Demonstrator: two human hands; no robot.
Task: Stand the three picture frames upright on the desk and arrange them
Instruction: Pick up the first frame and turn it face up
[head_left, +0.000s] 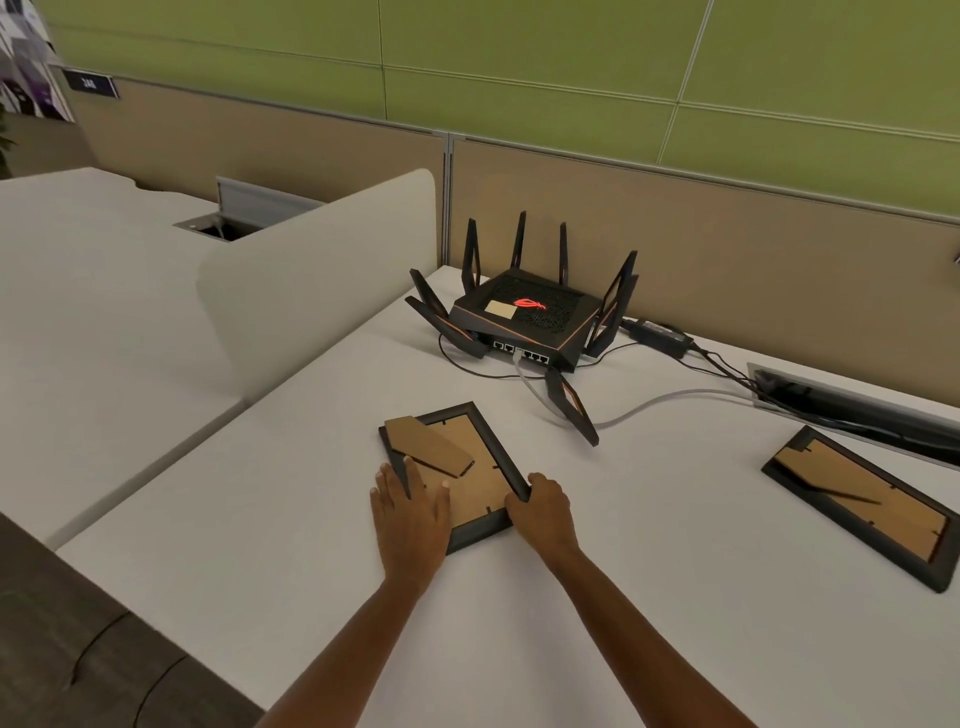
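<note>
Picture frame (467, 483) face-down between left hand (410, 512) and right hand (543, 512) grip.

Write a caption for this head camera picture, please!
Both hands, left and right, grip a face-down picture frame near a router.

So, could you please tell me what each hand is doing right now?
Left hand: open, flat on the near frame.
Right hand: closed on that frame's right edge.
</note>
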